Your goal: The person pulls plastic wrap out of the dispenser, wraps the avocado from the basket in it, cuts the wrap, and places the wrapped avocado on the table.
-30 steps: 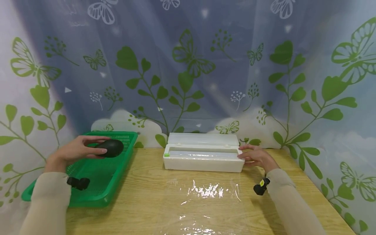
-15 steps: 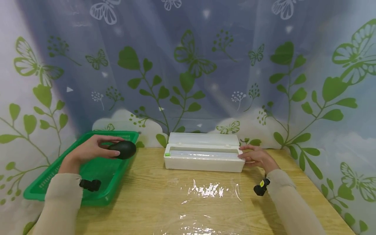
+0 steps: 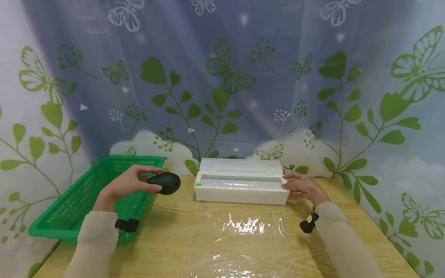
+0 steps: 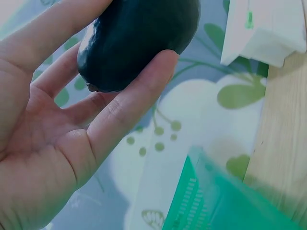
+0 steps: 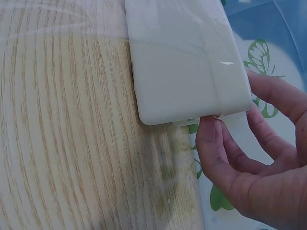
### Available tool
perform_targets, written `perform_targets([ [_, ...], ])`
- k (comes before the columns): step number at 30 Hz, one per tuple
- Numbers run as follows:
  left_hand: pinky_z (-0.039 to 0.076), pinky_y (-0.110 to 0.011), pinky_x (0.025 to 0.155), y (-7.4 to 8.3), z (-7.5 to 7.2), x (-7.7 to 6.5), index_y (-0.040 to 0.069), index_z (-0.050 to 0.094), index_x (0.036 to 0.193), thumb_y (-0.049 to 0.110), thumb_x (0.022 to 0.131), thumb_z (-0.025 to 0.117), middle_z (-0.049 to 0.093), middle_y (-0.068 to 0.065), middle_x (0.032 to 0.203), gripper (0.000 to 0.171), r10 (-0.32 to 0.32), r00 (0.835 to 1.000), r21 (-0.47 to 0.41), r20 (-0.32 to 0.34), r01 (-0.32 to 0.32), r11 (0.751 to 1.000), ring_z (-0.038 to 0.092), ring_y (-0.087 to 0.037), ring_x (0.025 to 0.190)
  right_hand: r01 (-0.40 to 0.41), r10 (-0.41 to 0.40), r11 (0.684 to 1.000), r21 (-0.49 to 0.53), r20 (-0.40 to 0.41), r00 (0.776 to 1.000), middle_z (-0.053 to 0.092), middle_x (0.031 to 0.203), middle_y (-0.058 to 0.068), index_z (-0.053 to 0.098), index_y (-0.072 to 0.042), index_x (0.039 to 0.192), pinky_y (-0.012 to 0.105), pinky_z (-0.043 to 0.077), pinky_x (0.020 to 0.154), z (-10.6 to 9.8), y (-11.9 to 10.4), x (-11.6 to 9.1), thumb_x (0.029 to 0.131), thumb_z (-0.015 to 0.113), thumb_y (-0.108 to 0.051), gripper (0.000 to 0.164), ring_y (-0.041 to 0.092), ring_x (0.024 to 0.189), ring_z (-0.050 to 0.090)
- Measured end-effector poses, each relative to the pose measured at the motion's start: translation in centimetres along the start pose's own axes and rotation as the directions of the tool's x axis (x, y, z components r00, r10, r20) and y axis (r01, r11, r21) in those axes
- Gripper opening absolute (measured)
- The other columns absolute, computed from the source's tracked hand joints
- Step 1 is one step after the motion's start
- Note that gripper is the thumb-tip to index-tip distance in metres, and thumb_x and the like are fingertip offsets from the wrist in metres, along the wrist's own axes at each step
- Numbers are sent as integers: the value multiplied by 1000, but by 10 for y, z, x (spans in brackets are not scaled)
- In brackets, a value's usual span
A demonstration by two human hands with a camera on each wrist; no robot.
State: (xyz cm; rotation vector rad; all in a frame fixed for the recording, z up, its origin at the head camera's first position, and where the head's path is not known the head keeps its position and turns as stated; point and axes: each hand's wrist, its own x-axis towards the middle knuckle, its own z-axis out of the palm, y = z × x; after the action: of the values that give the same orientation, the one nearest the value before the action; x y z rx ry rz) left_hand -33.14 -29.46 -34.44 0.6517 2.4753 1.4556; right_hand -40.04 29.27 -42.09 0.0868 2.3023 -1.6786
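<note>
A dark green avocado [image 3: 168,183] is held between the thumb and fingers of my left hand [image 3: 133,181], raised above the table just right of the green basket [image 3: 146,204]. In the left wrist view the avocado [image 4: 139,43] shows a small stem nub at its lower end. At the back centre stands a white cling film dispenser [image 3: 240,195] with its lid [image 3: 241,166] raised. My right hand [image 3: 304,187] grips its right end, thumb at the end face and fingers toward the back corner, as the right wrist view shows the dispenser [image 5: 187,67].
Clear film [image 3: 243,239] stretches from the dispenser toward the front of the wooden table [image 3: 170,239], glinting in the light. A green slider [image 3: 198,183] sits at the dispenser's left end. A patterned curtain [image 3: 222,116] hangs behind the table.
My left hand has carried the avocado to the right, from over the basket to past its right rim. The right hand stays at the dispenser's end.
</note>
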Motion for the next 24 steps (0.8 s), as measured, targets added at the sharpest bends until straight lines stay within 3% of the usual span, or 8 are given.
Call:
perform_targets([
  [6, 60, -40, 92, -1, 17, 10, 12, 60, 145, 19, 88, 83, 46, -20, 151, 62, 21, 1000, -25, 9, -21, 999, 67, -31, 124, -8, 8, 1000, 7, -7, 1000, 66, 110, 3, 45, -1, 146, 49, 55, 104, 1, 2, 2, 95, 74, -11, 59, 11, 86, 71],
  [13, 58, -44, 97, -3, 32, 19, 11, 60, 145, 19, 88, 83, 43, -23, 155, 62, 39, 999, -48, 32, -37, 998, 57, -43, 136, -2, 2, 1000, -3, -2, 1000, 66, 109, 1, 44, -2, 148, 49, 56, 104, 2, 2, 1, 95, 75, -13, 63, 12, 87, 71],
  [19, 61, -42, 91, -3, 49, 27, 8, 59, 145, 15, 88, 82, 50, -25, 150, 62, 59, 997, -112, 43, -53, 992, 69, -33, 121, 11, -11, 1000, 1, 18, 1000, 69, 98, -4, 41, 0, 152, 40, 61, 92, 1, 0, -1, 95, 74, -14, 67, 9, 84, 71],
  [24, 63, -46, 90, -3, 67, 36, 6, 59, 145, 12, 89, 82, 50, -27, 146, 61, 73, 994, -169, 75, -60, 984, 71, -30, 119, 9, -9, 1000, 0, 16, 1000, 69, 98, -4, 41, 0, 151, 39, 61, 91, 0, -1, -1, 95, 75, -14, 67, 9, 84, 71],
])
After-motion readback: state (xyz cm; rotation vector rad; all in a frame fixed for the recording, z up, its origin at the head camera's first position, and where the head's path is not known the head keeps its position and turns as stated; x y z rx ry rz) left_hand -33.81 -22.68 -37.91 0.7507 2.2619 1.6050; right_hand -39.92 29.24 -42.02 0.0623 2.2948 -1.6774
